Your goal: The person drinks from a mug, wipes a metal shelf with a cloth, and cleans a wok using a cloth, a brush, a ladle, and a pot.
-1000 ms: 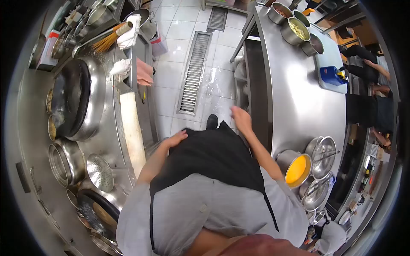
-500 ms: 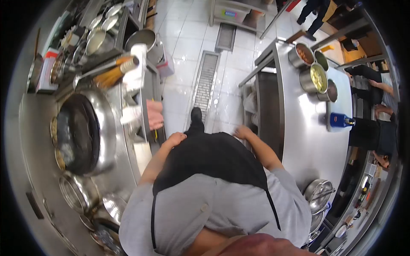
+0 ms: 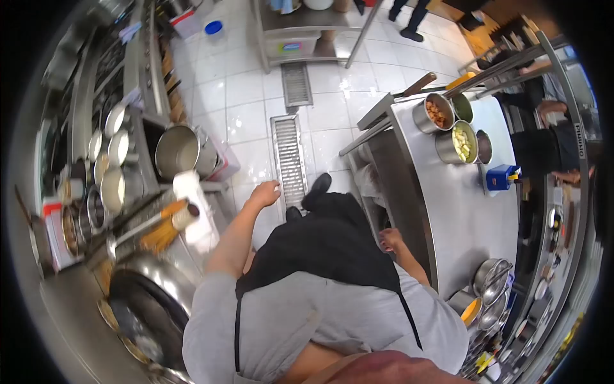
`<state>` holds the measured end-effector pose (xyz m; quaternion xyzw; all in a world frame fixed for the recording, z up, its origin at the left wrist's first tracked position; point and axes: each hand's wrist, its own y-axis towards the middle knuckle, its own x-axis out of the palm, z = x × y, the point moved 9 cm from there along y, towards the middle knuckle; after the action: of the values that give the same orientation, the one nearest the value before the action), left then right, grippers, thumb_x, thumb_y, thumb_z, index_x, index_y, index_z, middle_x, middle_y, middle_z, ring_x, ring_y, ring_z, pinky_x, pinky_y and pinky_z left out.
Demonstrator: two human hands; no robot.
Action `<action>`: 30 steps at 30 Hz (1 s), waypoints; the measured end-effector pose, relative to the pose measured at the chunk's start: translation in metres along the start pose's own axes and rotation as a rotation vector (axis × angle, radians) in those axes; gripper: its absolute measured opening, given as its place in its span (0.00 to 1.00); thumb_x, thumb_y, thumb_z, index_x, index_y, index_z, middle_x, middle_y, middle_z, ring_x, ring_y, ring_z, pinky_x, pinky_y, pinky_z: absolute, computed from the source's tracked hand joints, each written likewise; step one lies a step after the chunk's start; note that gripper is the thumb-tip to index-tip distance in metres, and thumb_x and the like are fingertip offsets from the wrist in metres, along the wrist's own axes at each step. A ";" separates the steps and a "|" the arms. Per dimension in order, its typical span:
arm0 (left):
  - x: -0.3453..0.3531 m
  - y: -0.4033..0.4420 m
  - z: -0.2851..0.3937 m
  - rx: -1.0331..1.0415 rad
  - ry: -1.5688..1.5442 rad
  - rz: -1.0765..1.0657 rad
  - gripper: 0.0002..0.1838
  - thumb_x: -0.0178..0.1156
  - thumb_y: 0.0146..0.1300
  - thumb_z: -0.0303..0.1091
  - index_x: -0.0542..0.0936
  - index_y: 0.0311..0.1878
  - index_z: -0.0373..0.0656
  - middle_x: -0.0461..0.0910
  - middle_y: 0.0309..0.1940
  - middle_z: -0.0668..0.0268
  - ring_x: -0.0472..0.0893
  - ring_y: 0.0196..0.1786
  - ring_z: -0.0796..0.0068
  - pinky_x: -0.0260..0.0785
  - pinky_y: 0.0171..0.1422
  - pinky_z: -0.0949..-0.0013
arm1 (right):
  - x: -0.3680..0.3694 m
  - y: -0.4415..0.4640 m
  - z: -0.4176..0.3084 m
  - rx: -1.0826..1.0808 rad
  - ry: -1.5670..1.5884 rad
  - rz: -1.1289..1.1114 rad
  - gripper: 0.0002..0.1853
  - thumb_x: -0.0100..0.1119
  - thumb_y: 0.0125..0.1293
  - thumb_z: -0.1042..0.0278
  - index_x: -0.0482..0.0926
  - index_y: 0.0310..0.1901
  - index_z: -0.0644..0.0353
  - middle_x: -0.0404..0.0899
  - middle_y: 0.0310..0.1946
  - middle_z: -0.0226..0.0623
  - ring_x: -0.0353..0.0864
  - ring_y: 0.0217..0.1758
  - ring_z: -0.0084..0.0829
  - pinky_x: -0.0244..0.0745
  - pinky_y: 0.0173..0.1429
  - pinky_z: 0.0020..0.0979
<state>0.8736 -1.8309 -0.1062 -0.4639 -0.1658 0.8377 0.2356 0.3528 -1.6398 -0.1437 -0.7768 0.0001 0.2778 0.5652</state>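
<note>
My left hand (image 3: 265,193) hangs in the air above the floor near the drain grate (image 3: 289,157), fingers loosely bent, with nothing in it. My right hand (image 3: 391,239) is low at my side, beside the steel worktable (image 3: 441,214); its fingers are slightly curled and hold nothing visible. Between the hands hangs my black apron (image 3: 326,243). On the worktable, pots of orange-brown pieces (image 3: 435,113) and pale green pieces (image 3: 462,142) stand near a blue container (image 3: 501,178).
To the left are a large wok (image 3: 150,307), brushes (image 3: 167,227), a deep pot (image 3: 179,152) and several smaller pots. A steel shelf unit (image 3: 313,41) stands ahead across the tiled floor. Other people are beyond the worktable, and another's legs (image 3: 409,19) show at the top.
I have moved forward along the aisle, so the wok and worktable sit lower in view. My left hand has swung forward, away from the apron; my right hand has swung back.
</note>
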 end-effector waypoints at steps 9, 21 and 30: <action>0.010 0.098 0.018 0.051 0.179 -0.584 0.32 0.51 0.65 0.55 0.71 0.66 0.45 0.71 0.63 0.48 0.69 0.67 0.50 0.60 0.71 0.56 | 0.017 0.100 -0.158 -0.265 -0.071 0.105 0.19 0.61 0.57 0.53 0.85 0.44 0.58 0.85 0.30 0.40 0.85 0.33 0.35 0.80 0.39 0.38; -0.065 0.268 0.031 0.030 -0.355 -1.034 0.38 0.49 0.66 0.56 0.57 0.75 0.50 0.57 0.74 0.66 0.59 0.73 0.69 0.50 0.76 0.64 | 0.094 0.028 -0.340 -0.539 0.445 -0.162 0.27 0.56 0.61 0.41 0.83 0.44 0.60 0.83 0.43 0.50 0.81 0.51 0.48 0.75 0.52 0.43; -0.093 0.364 0.051 0.127 0.229 -1.375 0.25 0.47 0.71 0.52 0.77 0.62 0.47 0.79 0.56 0.67 0.76 0.55 0.72 0.67 0.62 0.64 | 0.170 0.005 -0.334 -0.111 0.305 0.097 0.29 0.52 0.64 0.39 0.83 0.45 0.61 0.82 0.42 0.52 0.81 0.50 0.51 0.75 0.52 0.45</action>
<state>0.7850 -2.1880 -0.1954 -0.3246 -0.3465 0.4524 0.7549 0.6397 -1.8816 -0.1524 -0.8390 0.1082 0.1831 0.5009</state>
